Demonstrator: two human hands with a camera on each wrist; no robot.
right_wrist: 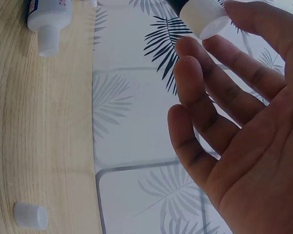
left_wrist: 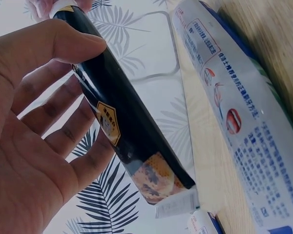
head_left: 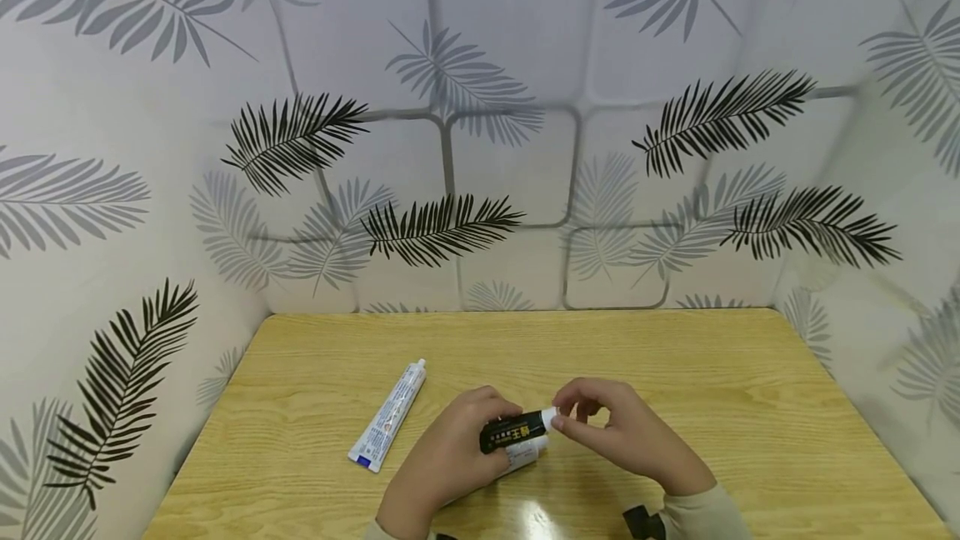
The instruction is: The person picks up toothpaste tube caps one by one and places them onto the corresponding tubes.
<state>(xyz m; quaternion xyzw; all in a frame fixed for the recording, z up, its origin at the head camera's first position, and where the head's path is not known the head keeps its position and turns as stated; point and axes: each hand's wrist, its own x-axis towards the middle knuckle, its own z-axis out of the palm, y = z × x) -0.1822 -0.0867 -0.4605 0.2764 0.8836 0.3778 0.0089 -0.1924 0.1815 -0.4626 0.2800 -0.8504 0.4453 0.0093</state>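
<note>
My left hand (head_left: pixel 459 448) holds a black tube (head_left: pixel 513 432) with gold lettering between thumb and fingers, raised off the table. The tube's printed bee-and-honeycomb end (left_wrist: pixel 156 178) points away from its cap. At its other end, the thumb and fingertips of my right hand (head_left: pixel 626 432) pinch the white cap (right_wrist: pixel 205 19). Below the black tube, partly hidden by my left hand, a white toothpaste tube (head_left: pixel 523 457) lies on the table. Its white tip (right_wrist: pixel 48 43) shows in the right wrist view.
A second white toothpaste tube (head_left: pixel 390 415) with a blue corner lies to the left on the wooden table (head_left: pixel 315 348). One loose white cap (right_wrist: pixel 31 216) sits on the tabletop in the right wrist view. Behind the table rises a leaf-patterned backdrop (head_left: pixel 510 157).
</note>
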